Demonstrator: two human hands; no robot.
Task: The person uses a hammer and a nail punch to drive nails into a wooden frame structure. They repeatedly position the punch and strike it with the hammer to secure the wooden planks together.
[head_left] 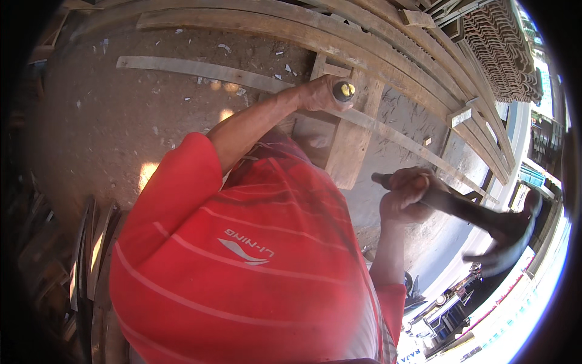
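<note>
My left hand (pixel 319 94) is wrapped round what looks like a chisel (pixel 344 91), its dark handle with a yellow end pointing up at me. Its lower part is hidden by the hand. Beneath that fist runs a long narrow wooden strip (pixel 397 136), which crosses a wider plank (pixel 351 148). To the right, my right hand (pixel 409 194) grips the dark handle of a claw hammer (pixel 464 209). The hammer's head is raised to the far right, apart from the strip and slightly blurred.
Long stacked timber beams (pixel 291 33) curve along the far side. A pile of wavy roof tiles (pixel 500 51) stands at the far right. The dirt floor (pixel 115 121) has scattered pale chips. More wood pieces (pixel 91 249) lean at the lower left, beside my body.
</note>
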